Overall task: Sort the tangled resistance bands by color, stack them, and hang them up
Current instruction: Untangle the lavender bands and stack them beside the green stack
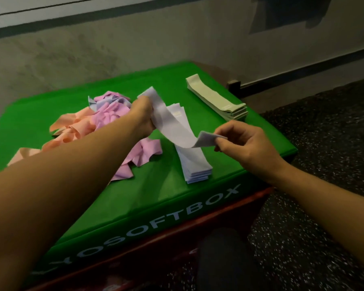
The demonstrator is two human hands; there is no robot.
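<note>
My left hand (pixel 142 117) grips one end of a lilac band (pixel 174 127) and my right hand (pixel 242 143) pinches the other, above the lilac stack (pixel 194 164). The tangle (pixel 97 127) lies at nine o'clock on the green box (pixel 147 198), the green stack (pixel 216 99) at one o'clock.

Two bare arms come into the picture from the bottom edge. No sleeves show on them, and there is no watch, ring or band on either wrist. The left hand (pixel 142 118) and the right hand (pixel 243 144) wear no gloves. The fingernails on the right hand look short and plain. Low down between the arms sits a dark, rounded shape (pixel 221 257), maybe a knee in dark trousers, but it is too dim to tell for sure.
</note>
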